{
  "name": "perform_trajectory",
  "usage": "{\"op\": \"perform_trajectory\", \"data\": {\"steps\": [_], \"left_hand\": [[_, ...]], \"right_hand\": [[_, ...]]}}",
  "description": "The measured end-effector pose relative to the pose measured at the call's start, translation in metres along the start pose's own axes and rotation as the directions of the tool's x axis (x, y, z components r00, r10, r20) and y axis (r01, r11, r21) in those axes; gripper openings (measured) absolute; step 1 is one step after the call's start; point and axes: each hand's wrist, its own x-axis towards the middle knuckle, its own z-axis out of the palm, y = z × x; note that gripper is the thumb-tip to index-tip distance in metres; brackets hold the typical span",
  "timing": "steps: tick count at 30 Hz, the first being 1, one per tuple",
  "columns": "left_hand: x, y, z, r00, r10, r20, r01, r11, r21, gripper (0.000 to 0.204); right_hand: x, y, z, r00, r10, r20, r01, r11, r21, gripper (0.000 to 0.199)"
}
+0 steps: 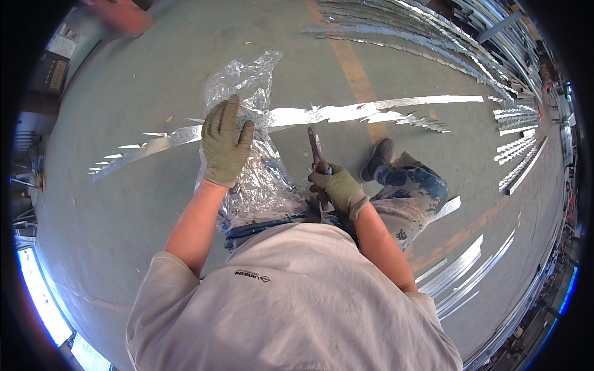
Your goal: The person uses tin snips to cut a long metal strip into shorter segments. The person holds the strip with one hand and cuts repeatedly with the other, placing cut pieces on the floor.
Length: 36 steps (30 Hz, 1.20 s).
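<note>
A long, shiny sheet-metal strip (346, 112) runs across in front of me, with jagged, pointed slivers along parts of its edge. My left hand (226, 145), in a greenish work glove, rests at the strip's left part with fingers stretched out, over crumpled clear plastic film (257, 179). The film spreads beyond the strip and back over my lap. In my gloved right hand (339, 187) is a pair of dark metal snips (316, 148), gripped by the handles. Their tip points away from me, just short of the strip's near edge. Whether the jaws are apart is too small to tell.
Several jagged metal strips (396, 38) lie at the far right, near stacked long profiles (520, 43). Shorter toothed pieces (518, 148) are on the right, and flat strips (455, 266) lie at the near right. My shoe (378, 157) is on the green floor (117, 229).
</note>
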Motion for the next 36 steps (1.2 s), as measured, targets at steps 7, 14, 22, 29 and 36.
{"op": "perform_trajectory", "data": {"steps": [7, 14, 22, 29, 36], "left_hand": [[0.004, -0.011, 0.009, 0.953, -0.213, 0.214, 0.235, 0.968, -0.085, 0.086], [0.016, -0.001, 0.023, 0.903, -0.3, 0.307, 0.333, 0.941, -0.059, 0.086], [0.006, -0.013, 0.044, 0.792, -0.498, 0.352, 0.595, 0.757, -0.269, 0.084], [0.008, -0.02, 0.055, 0.752, -0.542, 0.375, 0.653, 0.687, -0.317, 0.053], [0.014, -0.008, 0.049, 0.692, -0.596, 0.408, 0.721, 0.605, -0.338, 0.032]], "right_hand": [[0.01, -0.001, 0.003, 1.0, -0.01, -0.013, 0.01, 1.0, -0.008, 0.035], [0.013, 0.003, 0.004, 0.999, -0.044, -0.013, 0.045, 0.997, 0.067, 0.039], [0.014, 0.002, 0.008, 1.0, -0.01, -0.003, 0.01, 0.983, 0.184, 0.044], [0.024, 0.007, 0.007, 1.0, -0.005, -0.019, 0.009, 0.98, 0.198, 0.036], [0.022, 0.006, -0.006, 0.988, 0.004, 0.156, -0.059, 0.933, 0.354, 0.032]]}}
